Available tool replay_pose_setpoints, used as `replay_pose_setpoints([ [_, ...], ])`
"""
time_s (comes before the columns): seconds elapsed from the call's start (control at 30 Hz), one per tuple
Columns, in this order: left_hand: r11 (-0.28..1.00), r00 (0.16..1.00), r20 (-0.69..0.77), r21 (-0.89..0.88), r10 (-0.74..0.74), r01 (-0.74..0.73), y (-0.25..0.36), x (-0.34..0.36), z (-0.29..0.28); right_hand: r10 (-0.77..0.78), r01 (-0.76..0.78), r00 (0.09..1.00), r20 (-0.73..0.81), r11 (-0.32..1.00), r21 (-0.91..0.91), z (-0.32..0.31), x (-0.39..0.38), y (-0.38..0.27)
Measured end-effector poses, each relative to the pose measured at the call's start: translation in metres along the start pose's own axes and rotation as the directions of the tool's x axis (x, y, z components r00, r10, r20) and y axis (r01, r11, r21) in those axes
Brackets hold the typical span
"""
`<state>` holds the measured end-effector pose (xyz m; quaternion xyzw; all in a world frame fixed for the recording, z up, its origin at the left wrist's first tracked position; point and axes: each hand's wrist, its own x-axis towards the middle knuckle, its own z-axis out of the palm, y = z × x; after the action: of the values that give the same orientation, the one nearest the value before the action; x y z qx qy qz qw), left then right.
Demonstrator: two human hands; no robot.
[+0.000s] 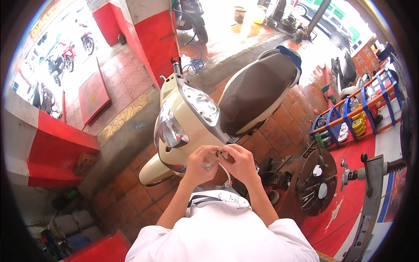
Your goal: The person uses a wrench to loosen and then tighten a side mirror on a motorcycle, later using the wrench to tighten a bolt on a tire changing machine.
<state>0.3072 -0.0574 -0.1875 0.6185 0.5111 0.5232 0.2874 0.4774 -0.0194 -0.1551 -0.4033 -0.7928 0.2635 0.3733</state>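
A cream scooter [183, 118] with a dark brown seat [257, 89] stands in front of me, its headlight and speedometer facing up. My left hand [200, 163] and my right hand [242, 162] meet at the right end of its handlebar. Both pinch a small dark fitting [220, 153], and a thin white cable [227, 174] hangs down from it. My fingers cover most of the fitting.
A tyre-changing machine with a round dark turntable [316, 181] holding tools stands at right on a red platform. Behind it is an orange and blue rack [358, 113] of bottles. A red and white pillar [150, 30] and low red wall [52, 148] are left; a blue hose lies beyond.
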Motion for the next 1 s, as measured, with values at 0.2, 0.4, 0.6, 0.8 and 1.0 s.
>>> replay_pose_setpoints([
  [0.2,0.999,0.996,0.08,0.017,-0.049,0.048,0.001,0.008,-0.003,-0.051,0.052,0.998,0.024,0.997,-0.052,0.001,0.002,0.005],
  [0.4,0.999,0.999,0.029,0.034,0.024,-0.025,-0.005,0.007,0.001,-0.084,0.082,0.996,-0.024,0.994,-0.072,0.005,0.001,0.01],
  [0.6,0.999,0.998,0.06,0.051,0.007,-0.01,0.005,0.006,-0.001,-0.004,0.004,0.997,0.083,1.0,0.005,-0.003,0.004,0.012],
  [0.8,0.999,0.999,-0.018,0.006,-0.048,0.048,-0.001,0.009,0.008,-0.009,0.006,0.996,0.093,0.999,0.035,-0.002,0.004,0.024],
  [1.0,0.994,0.994,-0.1,0.108,0.046,-0.035,-0.011,0.002,0.013,0.06,-0.072,0.996,0.065,0.978,0.197,-0.006,-0.002,0.011],
])
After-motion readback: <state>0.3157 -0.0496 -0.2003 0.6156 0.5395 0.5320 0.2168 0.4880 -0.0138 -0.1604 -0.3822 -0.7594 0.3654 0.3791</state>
